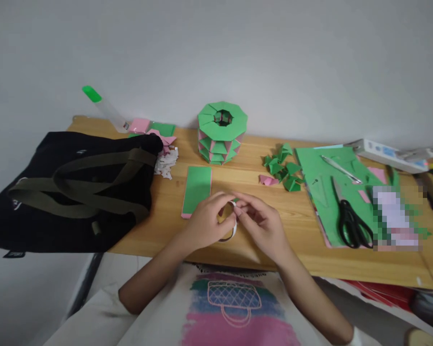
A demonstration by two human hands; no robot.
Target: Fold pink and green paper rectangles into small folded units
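Near the table's front edge, my left hand (211,221) and my right hand (261,222) meet at the fingertips, both with fingers closed. Between them they hold a white roll of tape (234,231), seen as a thin ring, its upper part covered by the fingers. Behind my left hand lies a green rectangle of paper (197,187) with a pink edge. Further back stands a round, tiered structure of folded green and pink paper (238,122). Several small folded green pieces (292,169) and a pink one (268,180) lie to its right.
A black bag (104,158) covers the table's left side, beside white paper scraps (166,163). On the right, black-handled scissors (350,226) and a pen-like tool (341,169) lie on green sheets (321,166). Behind them is a white power strip (386,154).
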